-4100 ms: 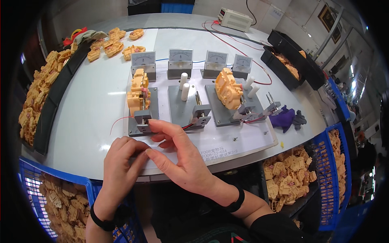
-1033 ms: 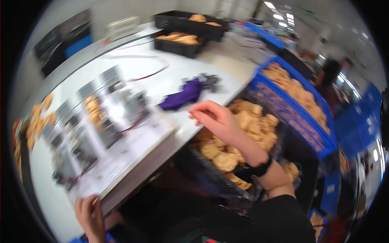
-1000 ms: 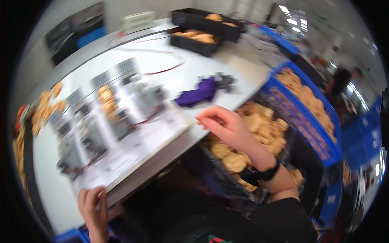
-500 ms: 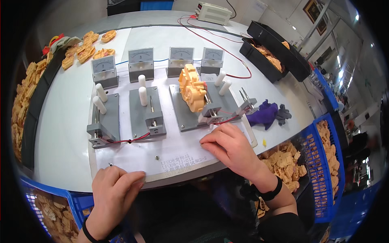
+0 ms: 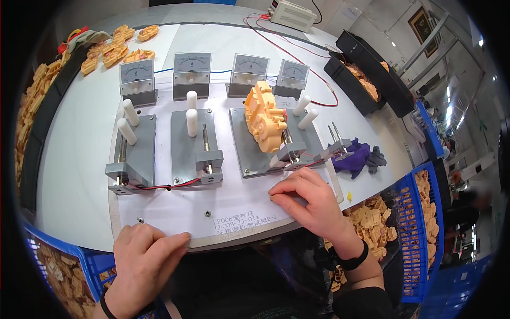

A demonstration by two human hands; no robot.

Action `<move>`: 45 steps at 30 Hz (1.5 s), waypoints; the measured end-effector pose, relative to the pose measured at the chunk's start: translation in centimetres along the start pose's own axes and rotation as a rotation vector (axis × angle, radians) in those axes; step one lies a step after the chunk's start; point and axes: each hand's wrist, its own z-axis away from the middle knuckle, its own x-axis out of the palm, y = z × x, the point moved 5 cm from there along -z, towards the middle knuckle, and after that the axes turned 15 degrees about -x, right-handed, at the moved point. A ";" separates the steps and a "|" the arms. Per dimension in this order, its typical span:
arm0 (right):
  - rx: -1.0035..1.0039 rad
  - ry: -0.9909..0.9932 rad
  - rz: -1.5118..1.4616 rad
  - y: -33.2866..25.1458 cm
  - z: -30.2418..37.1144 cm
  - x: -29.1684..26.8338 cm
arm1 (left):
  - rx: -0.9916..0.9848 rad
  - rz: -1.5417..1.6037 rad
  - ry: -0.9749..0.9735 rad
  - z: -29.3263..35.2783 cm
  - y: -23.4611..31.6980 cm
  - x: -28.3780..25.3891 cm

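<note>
At the front edge of the white board [image 5: 180,215] rests my left hand [image 5: 143,258], its fingers bent and pressed together with nothing seen in them. My right hand [image 5: 311,204] lies near the board's right front, thumb and fingers curled together; no held thing shows. Just beyond it, a yellow-orange plastic gear housing [image 5: 265,117] stands upright on a grey test fixture [image 5: 249,157], apart from both hands. To the left are a middle fixture [image 5: 183,154] and a left fixture [image 5: 143,154], each with white posts and metal probes.
Analog meters, one a square meter [image 5: 192,69], line the back. Behind stands a power supply [image 5: 292,15] with red wires. Black bins [image 5: 350,87] and a blue crate [image 5: 411,239] hold yellow parts at right. A purple cloth [image 5: 353,158] lies beside the board; loose housings [image 5: 114,53] lie back left.
The view has shifted slightly, so the fixtures appear a little moved. Both hands keep nearly the same pose by the board's front edge, and the housing stays on its fixture.
</note>
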 end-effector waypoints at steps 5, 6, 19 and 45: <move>-0.011 0.063 -0.011 0.0 0.1 0.2 | 0.009 0.002 -0.009 -0.1 0.1 -0.2; -0.027 0.065 0.003 -0.1 0.2 0.2 | 0.013 0.004 -0.013 -0.1 0.1 -0.2; -0.098 0.109 0.115 -0.7 0.1 0.3 | 0.014 0.007 0.007 0.0 -0.1 -0.1; -0.199 0.146 0.223 -1.1 0.3 0.4 | 0.056 0.014 0.048 0.2 -0.1 -0.1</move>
